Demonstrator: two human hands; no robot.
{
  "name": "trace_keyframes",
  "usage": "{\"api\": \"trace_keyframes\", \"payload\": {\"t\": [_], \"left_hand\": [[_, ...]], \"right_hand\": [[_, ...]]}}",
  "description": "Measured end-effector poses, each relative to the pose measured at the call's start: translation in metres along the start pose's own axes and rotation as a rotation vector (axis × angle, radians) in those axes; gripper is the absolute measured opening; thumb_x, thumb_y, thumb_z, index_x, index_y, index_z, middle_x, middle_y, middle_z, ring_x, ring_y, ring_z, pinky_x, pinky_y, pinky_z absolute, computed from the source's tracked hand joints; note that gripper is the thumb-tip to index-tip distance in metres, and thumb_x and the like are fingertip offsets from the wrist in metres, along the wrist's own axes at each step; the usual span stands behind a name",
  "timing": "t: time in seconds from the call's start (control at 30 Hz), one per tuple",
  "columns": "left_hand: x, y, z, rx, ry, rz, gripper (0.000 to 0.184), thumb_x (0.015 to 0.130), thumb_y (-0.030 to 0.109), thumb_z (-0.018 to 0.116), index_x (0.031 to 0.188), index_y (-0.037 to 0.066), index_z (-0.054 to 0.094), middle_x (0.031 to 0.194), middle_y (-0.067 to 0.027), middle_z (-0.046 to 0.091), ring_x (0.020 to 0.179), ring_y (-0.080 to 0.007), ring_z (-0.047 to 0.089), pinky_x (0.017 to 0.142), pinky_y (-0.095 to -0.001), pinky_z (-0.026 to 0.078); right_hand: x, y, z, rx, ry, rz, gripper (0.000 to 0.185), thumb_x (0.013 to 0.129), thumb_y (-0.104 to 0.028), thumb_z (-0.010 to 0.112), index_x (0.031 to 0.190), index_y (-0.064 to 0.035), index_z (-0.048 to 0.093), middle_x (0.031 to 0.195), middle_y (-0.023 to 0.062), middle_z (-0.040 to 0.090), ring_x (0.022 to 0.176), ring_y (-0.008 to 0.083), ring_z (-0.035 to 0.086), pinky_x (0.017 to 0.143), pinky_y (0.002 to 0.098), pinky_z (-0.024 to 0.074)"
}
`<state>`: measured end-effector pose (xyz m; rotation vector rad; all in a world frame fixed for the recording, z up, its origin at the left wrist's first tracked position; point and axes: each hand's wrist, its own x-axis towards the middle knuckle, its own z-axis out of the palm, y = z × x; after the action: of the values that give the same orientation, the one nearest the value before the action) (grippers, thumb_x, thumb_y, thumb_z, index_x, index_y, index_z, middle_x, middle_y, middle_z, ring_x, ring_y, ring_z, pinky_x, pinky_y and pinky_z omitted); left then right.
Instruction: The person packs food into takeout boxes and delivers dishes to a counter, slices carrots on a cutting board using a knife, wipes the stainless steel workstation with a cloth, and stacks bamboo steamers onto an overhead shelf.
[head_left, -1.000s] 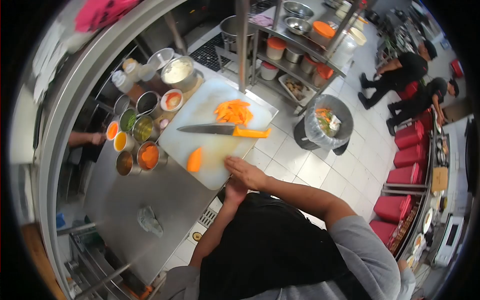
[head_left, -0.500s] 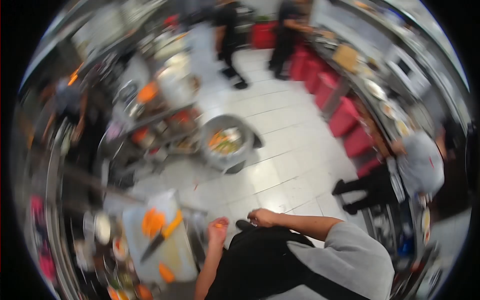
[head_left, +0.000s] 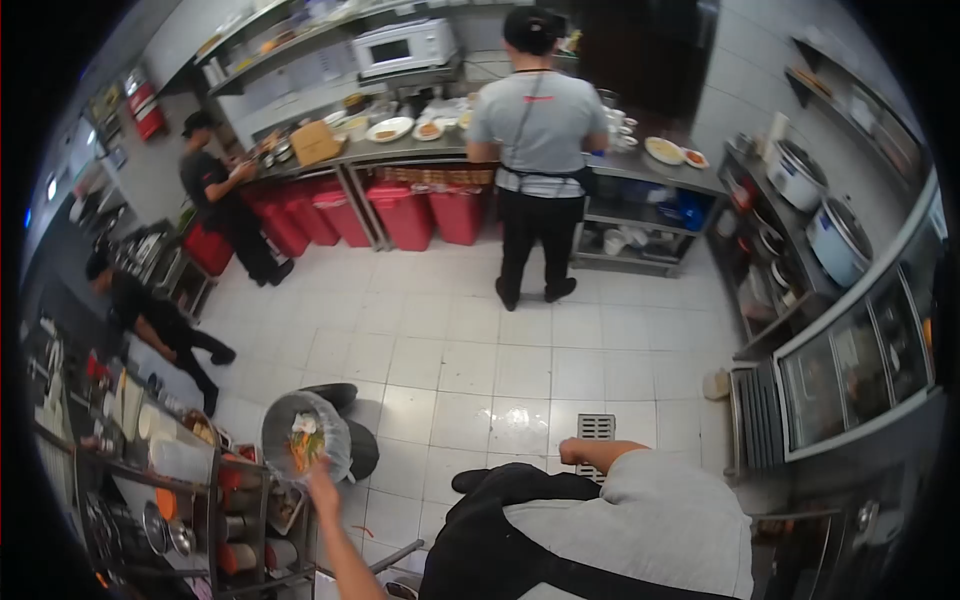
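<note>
My left hand [head_left: 320,476] reaches to the near rim of a round bin [head_left: 341,443] lined with a clear plastic bag. Orange and green vegetable scraps [head_left: 305,446] and something white lie inside the bin. The fingers of this hand are small and blurred, so whether they hold anything does not show. My right hand [head_left: 573,452] is curled into a fist in front of my body, above the floor drain [head_left: 597,427], with nothing seen in it.
A metal rack [head_left: 215,520] with pots and containers stands at left. A co-worker [head_left: 535,130] faces the back counter, above red bins [head_left: 400,215]. Two more people are at the left. Rice cookers [head_left: 838,240] and a glass-door fridge [head_left: 860,345] line the right.
My view has turned right, and the cutting board with knife and carrots has left it. My left hand, which held a small orange piece, has moved to the bin. My right hand stays curled.
</note>
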<state>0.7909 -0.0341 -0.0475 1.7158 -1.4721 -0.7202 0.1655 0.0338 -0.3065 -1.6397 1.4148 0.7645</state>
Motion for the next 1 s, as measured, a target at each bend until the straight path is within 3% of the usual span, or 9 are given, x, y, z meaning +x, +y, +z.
{"api": "trace_keyframes", "payload": {"t": [0.1, 0.3, 0.43, 0.57, 0.6, 0.7, 0.77, 0.87, 1.0], "left_hand": [[-0.085, -0.043, 0.108, 0.23, -0.251, -0.135, 0.047, 0.111, 0.031, 0.041, 0.131, -0.003, 0.067, 0.13, -0.0229, 0.068, 0.126, -0.0323, 0.062, 0.111, -0.0438, 0.043], [-0.205, -0.066, 0.183, 0.615, -0.915, -0.27, 0.045, 0.107, 0.036, 0.051, 0.118, -0.002, 0.072, 0.108, -0.023, 0.073, 0.109, -0.0319, 0.07, 0.097, -0.0446, 0.051], [-0.185, -0.025, 0.153, 0.333, -0.617, -0.198, 0.045, 0.104, 0.04, 0.058, 0.11, -0.001, 0.075, 0.094, -0.023, 0.076, 0.097, -0.0316, 0.075, 0.088, -0.0452, 0.056], [-0.125, 0.225, 0.082, -0.149, -0.263, -0.061, 0.032, 0.107, 0.026, 0.057, 0.101, -0.001, 0.072, 0.07, -0.0061, 0.069, 0.069, -0.0122, 0.066, 0.063, -0.0317, 0.052], [-0.12, 0.288, 0.062, -0.2, -0.229, -0.091, 0.031, 0.107, 0.026, 0.058, 0.102, -0.002, 0.072, 0.066, -0.0035, 0.066, 0.063, -0.0094, 0.062, 0.058, -0.03, 0.049], [-0.133, 0.447, 0.022, -0.218, -0.17, 0.375, 0.02, 0.102, 0.008, 0.057, 0.115, 0.002, 0.071, 0.061, -0.0054, 0.054, 0.055, -0.0135, 0.054, 0.053, -0.03, 0.043], [-0.14, 0.524, 0.013, -0.054, -0.171, 0.844, 0.054, 0.08, -0.007, 0.061, 0.133, 0.002, 0.068, 0.074, -0.0074, 0.062, 0.059, -0.022, 0.058, 0.056, -0.0361, 0.05], [-0.146, 0.567, 0.052, -0.313, 0.013, 1.15, 0.033, 0.082, -0.002, 0.063, 0.114, 0.0, 0.072, 0.08, -0.0068, 0.065, 0.064, -0.02, 0.061, 0.055, -0.0329, 0.049], [-0.166, 0.579, 0.082, -0.239, 0.371, 1.088, 0.023, 0.089, 0.012, 0.068, 0.106, -0.003, 0.07, 0.076, -0.0042, 0.061, 0.068, -0.0148, 0.062, 0.058, -0.0241, 0.047]], "right_hand": [[0.055, 0.077, 0.141, 0.256, 0.063, -0.114, 0.033, 0.088, -0.032, 0.069, 0.099, -0.0031, 0.08, 0.104, 0.0172, 0.077, 0.092, 0.0314, 0.074, 0.078, 0.0473, 0.0587], [-0.073, 0.047, 0.088, 0.138, -0.137, 0.04, 0.039, 0.09, -0.04, 0.068, 0.098, -0.0037, 0.081, 0.099, 0.016, 0.078, 0.089, 0.0306, 0.075, 0.077, 0.0472, 0.0587], [-0.057, 0.022, 0.031, 0.058, -0.1, -0.048, 0.043, 0.092, -0.045, 0.067, 0.098, -0.0041, 0.081, 0.096, 0.0152, 0.078, 0.086, 0.03, 0.075, 0.076, 0.0472, 0.0586], [-0.03, -0.007, -0.05, 0.282, -0.064, -0.111, 0.045, 0.094, -0.044, 0.064, 0.089, -0.0016, 0.08, 0.089, 0.02, 0.077, 0.075, 0.0296, 0.075, 0.072, 0.0442, 0.0616], [-0.02, -0.02, -0.071, 0.034, -0.034, -0.179, 0.039, 0.092, -0.038, 0.064, 0.104, -0.0036, 0.078, 0.088, 0.0158, 0.078, 0.077, 0.028, 0.076, 0.072, 0.0415, 0.0614], [-0.011, -0.048, -0.111, 0.012, 0.261, -0.407, 0.041, 0.083, -0.022, 0.063, 0.116, -0.0007, 0.074, 0.092, 0.0176, 0.078, 0.083, 0.0316, 0.077, 0.078, 0.044, 0.0607], [-0.006, -0.07, -0.137, 0.119, 0.188, -0.432, 0.041, 0.086, -0.02, 0.065, 0.122, -0.0008, 0.07, 0.091, 0.0177, 0.078, 0.082, 0.0294, 0.077, 0.076, 0.0427, 0.0613], [0.022, -0.081, -0.151, 0.244, 0.056, -0.452, 0.04, 0.09, -0.018, 0.068, 0.127, -0.0008, 0.066, 0.089, 0.0176, 0.078, 0.079, 0.0257, 0.077, 0.07, 0.0402, 0.0621], [0.008, -0.08, -0.158, 0.205, -0.09, -0.441, 0.041, 0.091, -0.016, 0.069, 0.127, 0.0018, 0.064, 0.09, 0.0186, 0.078, 0.076, 0.0254, 0.077, 0.06, 0.0367, 0.0619]]}}
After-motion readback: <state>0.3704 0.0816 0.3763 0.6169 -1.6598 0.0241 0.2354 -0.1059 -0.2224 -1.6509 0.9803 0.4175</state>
